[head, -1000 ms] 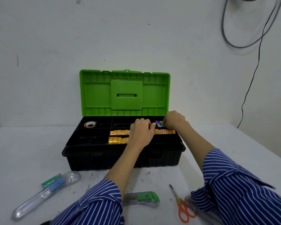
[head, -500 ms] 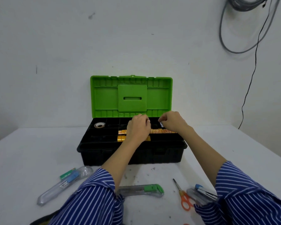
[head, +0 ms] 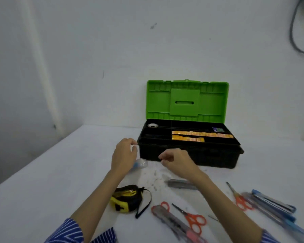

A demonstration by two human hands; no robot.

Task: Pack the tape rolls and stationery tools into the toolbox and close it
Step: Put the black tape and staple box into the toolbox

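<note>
Hands (head: pixel 125 153) out — off toolbox (head: pixel 189 151)

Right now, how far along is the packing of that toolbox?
Partly done. The toolbox tray already holds two rows of yellow tape rolls and a white roll. Both hands, left and right, hover empty in front. The tape measure, scissors and pens lie outside, and the green lid stands open.

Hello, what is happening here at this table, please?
A person is packing a toolbox. Its green lid stands open, and orange tape rolls already lie in the tray. Both hands, left hand and right hand, are in front of the box and hold nothing. A tape measure, scissors and pens wait on the table.
</note>
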